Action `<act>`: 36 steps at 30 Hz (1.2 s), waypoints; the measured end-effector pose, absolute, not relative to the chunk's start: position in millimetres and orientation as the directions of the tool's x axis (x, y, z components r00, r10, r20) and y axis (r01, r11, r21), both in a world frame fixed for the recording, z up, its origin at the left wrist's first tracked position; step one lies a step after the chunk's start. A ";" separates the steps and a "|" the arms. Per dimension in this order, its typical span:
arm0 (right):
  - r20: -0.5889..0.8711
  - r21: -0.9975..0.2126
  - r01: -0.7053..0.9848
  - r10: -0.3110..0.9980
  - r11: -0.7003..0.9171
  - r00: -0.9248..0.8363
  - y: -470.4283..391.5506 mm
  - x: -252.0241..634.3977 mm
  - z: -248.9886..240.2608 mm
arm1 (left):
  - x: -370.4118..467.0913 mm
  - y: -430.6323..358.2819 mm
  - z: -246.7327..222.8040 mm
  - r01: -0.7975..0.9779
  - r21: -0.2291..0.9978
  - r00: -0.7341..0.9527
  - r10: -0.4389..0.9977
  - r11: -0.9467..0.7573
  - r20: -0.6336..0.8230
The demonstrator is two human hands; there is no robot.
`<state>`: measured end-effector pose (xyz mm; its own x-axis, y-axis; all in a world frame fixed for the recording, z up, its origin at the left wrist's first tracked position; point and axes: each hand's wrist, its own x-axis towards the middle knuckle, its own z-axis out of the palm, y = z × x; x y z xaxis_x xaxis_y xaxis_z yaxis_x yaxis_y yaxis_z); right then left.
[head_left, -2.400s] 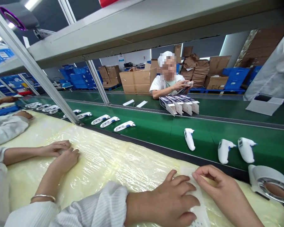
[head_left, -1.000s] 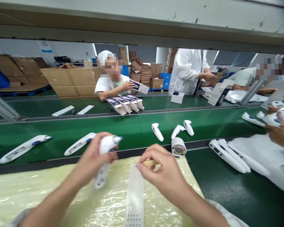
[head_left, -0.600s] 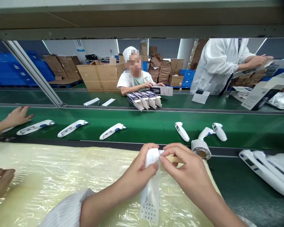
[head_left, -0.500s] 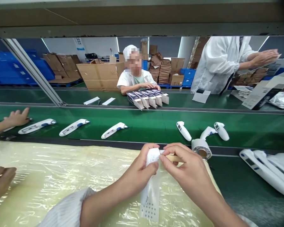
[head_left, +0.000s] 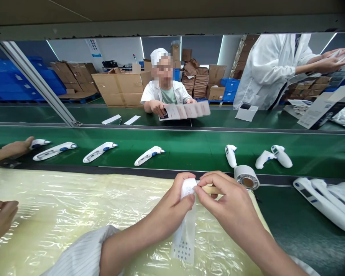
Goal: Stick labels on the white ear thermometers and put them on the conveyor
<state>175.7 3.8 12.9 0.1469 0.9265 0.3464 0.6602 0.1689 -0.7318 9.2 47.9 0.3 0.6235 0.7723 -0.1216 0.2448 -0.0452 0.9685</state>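
My left hand (head_left: 175, 203) is closed round the upper end of a white thermometer (head_left: 188, 186), its thumb lying across the front. A clear plastic sleeve (head_left: 186, 228) hangs down from it, with rows of dots at the lower end. My right hand (head_left: 230, 207) pinches with thumb and fingertips at the right edge of the thermometer's top. A pale yellow stick-like piece (head_left: 212, 190) shows between the right fingers. What exactly the right fingertips grip is too small to make out.
Several thermometers (head_left: 100, 152) lie along the green belt (head_left: 189, 149). A tape roll (head_left: 247, 177) stands at its near edge, right of my hands. More thermometers (head_left: 324, 205) lie at right. A co-worker's hand (head_left: 15, 148) reaches in at left. Opposite, a person handles box cartons (head_left: 186, 111).
The thermometers on the belt have shifted right. The person opposite has tilted up the row of cartons. The co-worker's hand at left now touches a thermometer. My hands stay nearly in place.
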 end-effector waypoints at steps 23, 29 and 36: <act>0.315 -0.738 0.660 0.937 0.140 0.152 2.4 172.6 8.2 | 13.8 47.2 1.3 0.204 0.979 0.581 0.806 -0.011 -0.111; 0.401 -0.606 0.770 0.912 0.199 0.080 -1.3 179.9 15.8 | 12.2 48.9 0.9 0.193 0.981 0.551 0.829 -0.021 -0.090; 0.472 -0.589 0.793 0.863 0.157 0.180 -6.0 198.6 16.7 | -2.4 133.5 -1.9 0.355 0.934 0.277 0.950 0.037 -0.143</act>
<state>198.6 -6.0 16.7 0.1804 0.8629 0.4720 0.7925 0.1567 -0.5894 -2.4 133.5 -1.9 0.2772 0.9501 -0.1432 0.3546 0.0373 0.9343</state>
